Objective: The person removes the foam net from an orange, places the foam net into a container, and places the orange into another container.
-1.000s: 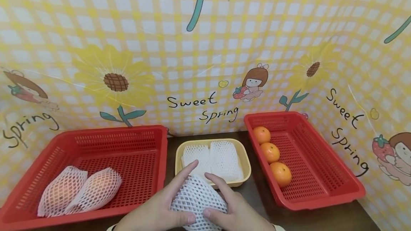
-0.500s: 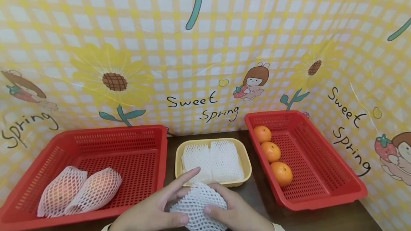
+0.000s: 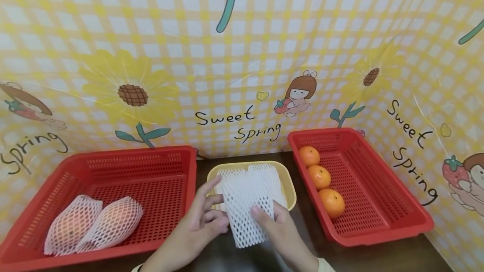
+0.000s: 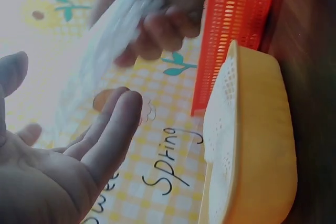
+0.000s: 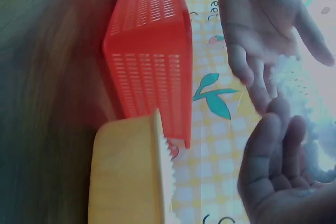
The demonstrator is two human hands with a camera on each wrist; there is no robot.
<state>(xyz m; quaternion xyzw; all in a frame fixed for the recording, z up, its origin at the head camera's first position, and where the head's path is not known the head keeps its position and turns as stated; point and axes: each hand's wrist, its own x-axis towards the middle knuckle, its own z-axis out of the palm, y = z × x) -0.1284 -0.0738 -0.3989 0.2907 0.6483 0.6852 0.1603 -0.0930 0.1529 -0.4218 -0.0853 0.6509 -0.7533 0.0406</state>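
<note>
My right hand [image 3: 281, 230] grips a white foam fruit net [image 3: 247, 209], with the thumb on its front face and the fingers behind. The net hangs flat and roughly upright, overlapping the yellow tray [image 3: 290, 190] in the head view. Beside the net's left edge is my left hand [image 3: 198, 221]; in the left wrist view its fingers [image 4: 113, 145] extend loosely and hold nothing. More white foam nets [image 3: 277, 179] lie in the tray, partly hidden behind the held one.
At left, a red basket [image 3: 130, 151] holds two fruits [image 3: 73, 223] in foam nets. Another red basket [image 3: 382, 184] stands at right, with three oranges [image 3: 319, 177] along its left side. A yellow checked cloth [image 3: 211, 74] covers the walls behind.
The foam net, bunched between both hands before, is now raised and stretched out flat in the right hand. My left hand has come away from it and sits just to its left.
</note>
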